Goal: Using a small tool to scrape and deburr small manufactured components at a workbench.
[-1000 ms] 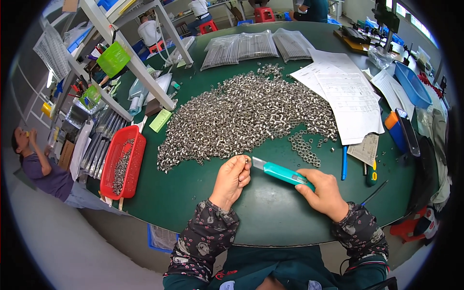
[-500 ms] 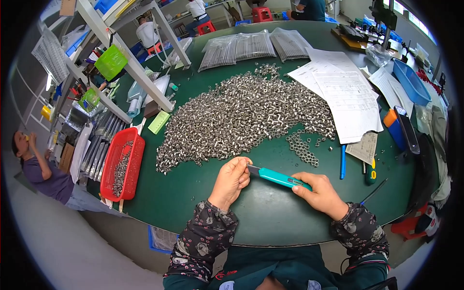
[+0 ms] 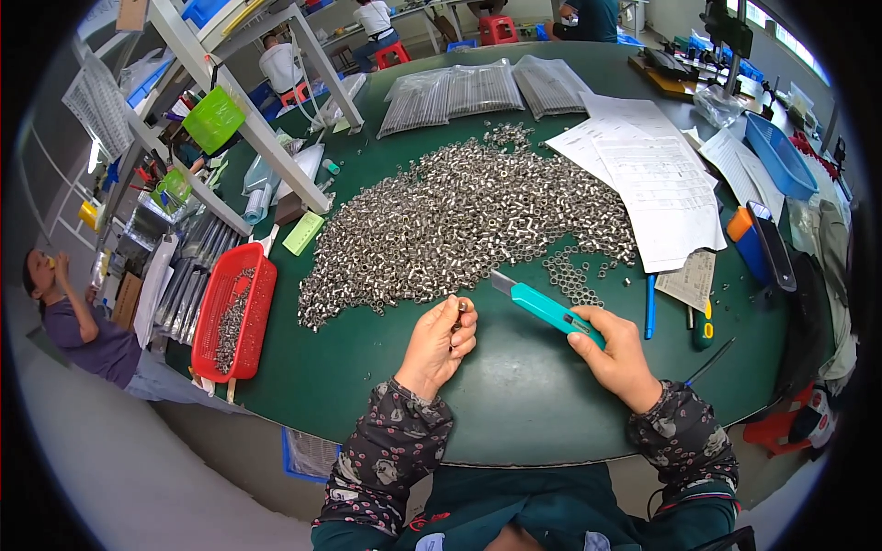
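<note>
My right hand (image 3: 621, 358) grips a teal utility knife (image 3: 542, 307), its blade out and pointing up and left. The blade tip is apart from my left hand (image 3: 432, 351). My left hand is closed, with a small metal sleeve (image 3: 461, 307) pinched between thumb and forefinger. More small metal shows in its curled fingers, too hidden to make out. Just beyond both hands spreads a wide heap of small silvery metal sleeves (image 3: 459, 220) on the green table (image 3: 514, 395). Beside the knife, several rings (image 3: 575, 277) lie flat in a loose patch.
A red basket (image 3: 204, 317) with metal parts stands at the left. Bagged rods (image 3: 478, 89) lie at the back. Papers (image 3: 657, 197), a blue pen (image 3: 650, 308), a screwdriver (image 3: 705, 328) and a phone (image 3: 774, 248) lie at the right. A person (image 3: 87, 317) is at far left.
The knife blade has come away from my left fingers; my right hand has tilted the knife's tip upward. The metal sleeve in my left fingers now shows.
</note>
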